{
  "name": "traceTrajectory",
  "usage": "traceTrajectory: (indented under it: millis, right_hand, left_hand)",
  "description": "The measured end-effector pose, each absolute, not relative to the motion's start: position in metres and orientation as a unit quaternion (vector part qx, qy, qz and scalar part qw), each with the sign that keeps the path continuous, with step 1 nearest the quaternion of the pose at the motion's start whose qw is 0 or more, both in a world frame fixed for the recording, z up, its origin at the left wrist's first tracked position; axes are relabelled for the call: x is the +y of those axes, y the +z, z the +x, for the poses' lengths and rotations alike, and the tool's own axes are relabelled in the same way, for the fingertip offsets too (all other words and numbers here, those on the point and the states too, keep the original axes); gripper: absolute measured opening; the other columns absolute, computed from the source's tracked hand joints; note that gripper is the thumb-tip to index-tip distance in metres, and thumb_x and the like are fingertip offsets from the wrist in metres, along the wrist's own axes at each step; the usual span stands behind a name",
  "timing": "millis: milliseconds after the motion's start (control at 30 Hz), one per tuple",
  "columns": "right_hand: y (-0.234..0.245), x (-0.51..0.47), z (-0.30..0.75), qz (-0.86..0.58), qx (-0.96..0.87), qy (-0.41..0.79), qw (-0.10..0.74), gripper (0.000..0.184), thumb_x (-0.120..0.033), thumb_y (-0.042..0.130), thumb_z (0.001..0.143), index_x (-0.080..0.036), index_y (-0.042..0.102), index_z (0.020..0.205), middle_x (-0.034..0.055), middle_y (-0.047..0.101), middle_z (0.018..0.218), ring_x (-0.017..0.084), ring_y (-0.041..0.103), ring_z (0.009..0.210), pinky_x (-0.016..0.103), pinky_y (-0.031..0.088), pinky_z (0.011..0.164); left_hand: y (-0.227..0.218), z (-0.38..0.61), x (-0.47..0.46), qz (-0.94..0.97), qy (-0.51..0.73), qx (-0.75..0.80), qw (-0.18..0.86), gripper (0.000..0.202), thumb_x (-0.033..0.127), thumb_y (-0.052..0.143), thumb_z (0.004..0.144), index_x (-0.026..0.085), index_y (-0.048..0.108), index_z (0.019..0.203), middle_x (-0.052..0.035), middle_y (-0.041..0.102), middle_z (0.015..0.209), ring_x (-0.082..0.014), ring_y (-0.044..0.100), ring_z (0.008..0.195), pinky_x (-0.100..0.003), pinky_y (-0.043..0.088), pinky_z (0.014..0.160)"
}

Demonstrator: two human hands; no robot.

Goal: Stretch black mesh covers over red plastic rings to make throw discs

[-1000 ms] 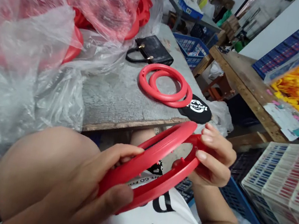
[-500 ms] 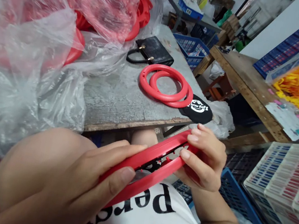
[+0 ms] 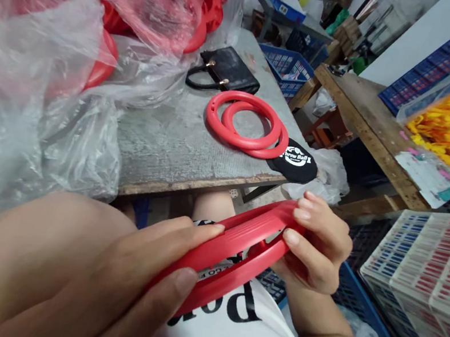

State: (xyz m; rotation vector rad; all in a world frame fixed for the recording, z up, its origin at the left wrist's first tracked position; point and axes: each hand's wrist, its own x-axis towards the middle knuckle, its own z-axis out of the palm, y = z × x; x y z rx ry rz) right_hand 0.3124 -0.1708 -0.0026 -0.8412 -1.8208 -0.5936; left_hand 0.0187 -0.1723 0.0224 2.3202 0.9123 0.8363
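Observation:
Both my hands hold a pair of red plastic rings [image 3: 236, 252] pressed one over the other, in front of my chest below the table edge. My left hand [image 3: 134, 286] grips the near side, thumb underneath and fingers on top. My right hand [image 3: 318, 246] pinches the far side, fingers curled round the rims. A narrow gap shows between the two rings near my right hand. Two more red rings [image 3: 246, 123] lie overlapping on the grey table [image 3: 177, 142], beside a round black patch [image 3: 296, 161] with white lettering.
Big clear plastic bags [image 3: 51, 68] of red rings fill the left of the table. A black handbag [image 3: 225, 70] lies behind the loose rings. A wooden bench [image 3: 368, 118] with yellow parts [image 3: 445, 129] stands right; white and blue crates [image 3: 430, 263] are at my right side.
The two rings in my hands have been squeezed closer together, from an open wedge to almost flat on each other. My head has shifted slightly; the table items stay put.

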Motion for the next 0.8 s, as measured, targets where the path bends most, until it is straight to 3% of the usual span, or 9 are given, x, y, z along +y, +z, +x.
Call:
traceTrajectory:
  millis: [133, 367, 500, 667, 800]
  right_hand:
    - [0.000, -0.172, 0.310, -0.336, -0.749, -0.255, 0.511, 0.016, -0.035, 0.063, 0.095, -0.029, 0.067, 0.109, 0.0042, 0.068, 0.110, 0.026, 0.068, 0.106, 0.055, 0.062, 0.094]
    - [0.005, -0.179, 0.310, -0.337, -0.757, -0.235, 0.509, 0.010, -0.032, 0.062, 0.096, -0.027, 0.067, 0.103, 0.0037, 0.069, 0.105, 0.025, 0.070, 0.104, 0.054, 0.064, 0.091]
    - [0.006, -0.182, 0.310, -0.333, -0.745, -0.252, 0.520, 0.009, -0.029, 0.057, 0.099, -0.026, 0.065, 0.100, 0.0029, 0.069, 0.102, 0.025, 0.071, 0.104, 0.052, 0.065, 0.089]
    - [0.001, -0.178, 0.313, -0.349, -0.731, -0.286, 0.512, 0.010, -0.029, 0.057, 0.098, -0.028, 0.063, 0.105, 0.0033, 0.068, 0.101, 0.026, 0.070, 0.101, 0.051, 0.067, 0.083]
    - [-0.002, -0.177, 0.315, -0.339, -0.723, -0.311, 0.515, 0.011, -0.030, 0.055, 0.099, -0.029, 0.063, 0.107, 0.0029, 0.068, 0.096, 0.026, 0.070, 0.096, 0.051, 0.067, 0.077]
  left_hand:
    - [0.031, 0.019, -0.172, 0.878, 0.295, 0.314, 0.207, 0.052, 0.036, 0.044, 0.099, 0.036, 0.049, 0.151, 0.0033, 0.071, 0.130, -0.0224, 0.071, 0.107, -0.031, 0.062, 0.093]
    - [0.030, 0.021, -0.176, 0.887, 0.261, 0.319, 0.207, 0.055, 0.030, 0.041, 0.094, 0.036, 0.054, 0.147, 0.0024, 0.077, 0.110, -0.0245, 0.072, 0.104, -0.032, 0.062, 0.089]
    - [0.023, 0.017, -0.176, 0.882, 0.302, 0.317, 0.172, 0.057, 0.029, 0.041, 0.094, 0.038, 0.050, 0.150, 0.0037, 0.076, 0.119, -0.0244, 0.072, 0.106, -0.033, 0.062, 0.092]
    - [0.021, 0.010, -0.175, 0.892, 0.297, 0.307, 0.148, 0.058, 0.032, 0.047, 0.093, 0.034, 0.047, 0.151, 0.0022, 0.073, 0.127, -0.0288, 0.070, 0.115, -0.043, 0.059, 0.102]
    - [0.017, 0.008, -0.178, 0.907, 0.296, 0.274, 0.122, 0.054, 0.026, 0.051, 0.093, 0.037, 0.053, 0.146, 0.0039, 0.073, 0.128, -0.0272, 0.065, 0.126, -0.041, 0.057, 0.108]
